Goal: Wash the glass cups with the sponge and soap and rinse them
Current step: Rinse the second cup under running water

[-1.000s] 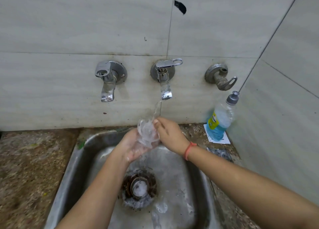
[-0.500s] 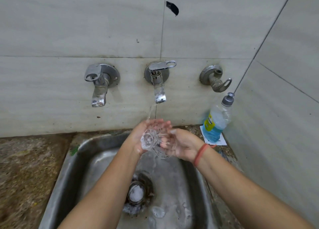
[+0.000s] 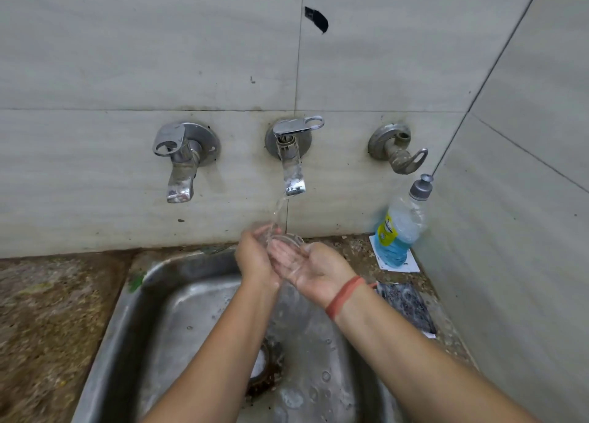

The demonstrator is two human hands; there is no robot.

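Cup (image 3: 286,245) is clear glass, held over the back edge of the sink (image 3: 127,311), right under the middle tap (image 3: 288,155). Water (image 3: 278,209) runs from that tap onto the cup. We think the cup is tilted, but glass and splash blur it, so we cannot tell which way the mouth points.

Left hand (image 3: 255,261) wraps the cup from its left side, fingers curled over the top. Right hand (image 3: 322,271) lies palm up under it, fingers fairly straight, cradling and not gripping; we see them through the glass. We judge the two-hand hold is there to steady slippery wet glass and let it turn in the stream. We see no sponge in either hand and no foam, so we read this as the rinse step. Holding it over the sink sends runoff to the drain (image 3: 264,370).

Red band (image 3: 344,295) is on the right wrist. Soap (image 3: 400,231), blue, stands at the desk's back right corner against the wall (image 3: 159,56), likely kept within reach of the right hand. Dark pad (image 3: 404,308) lies on the desk's right edge beside the sink; it may be the sponge, we cannot tell. Left tap (image 3: 180,164) and right tap (image 3: 398,150) show no water. Desk (image 3: 47,327) is speckled stone.

Risk we see: the cup slipping and hitting the steel sink.
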